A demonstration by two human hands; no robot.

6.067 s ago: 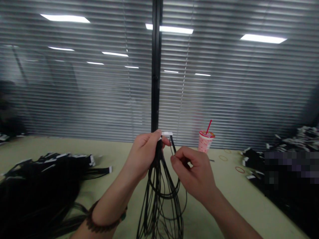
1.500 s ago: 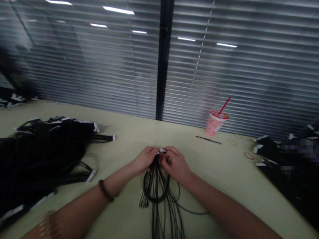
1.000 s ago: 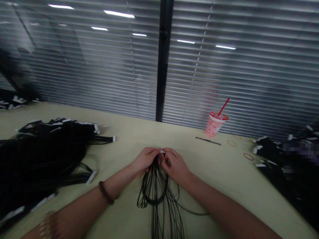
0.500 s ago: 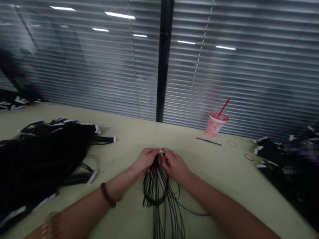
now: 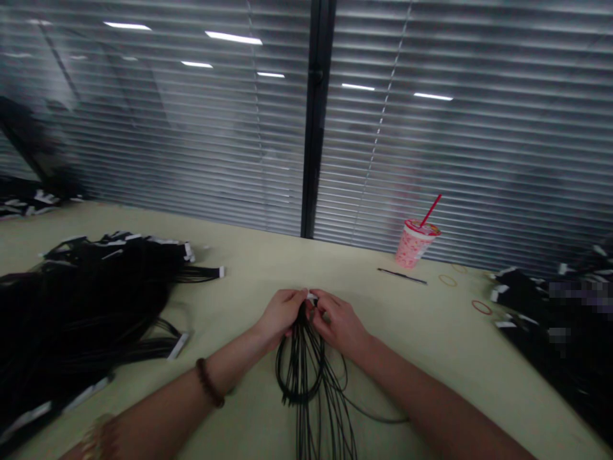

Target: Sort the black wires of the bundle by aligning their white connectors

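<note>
A bundle of thin black wires [image 5: 301, 370] hangs toward me from between my hands, with one loop curling at its left side. My left hand [image 5: 286, 311] is closed round the top of the bundle. At the same end, my right hand [image 5: 338, 317] pinches a small white connector [image 5: 311, 298] with thumb and fingers. The two hands nearly touch there, and their fingers hide part of the connector. One loose wire trails to the right beneath my right forearm.
On the left lies a big heap of black wires [image 5: 86, 306] with white connectors; another dark heap [image 5: 565, 345] is on the right. Toward the blinds stand a pink cup [image 5: 412, 244] with a red straw, a thin dark tool [image 5: 401, 276] and several rubber bands [image 5: 481, 307].
The whole view has shifted slightly downward in the picture. Both hands stay at the connector end, with only a slight shift of the right fingers.
</note>
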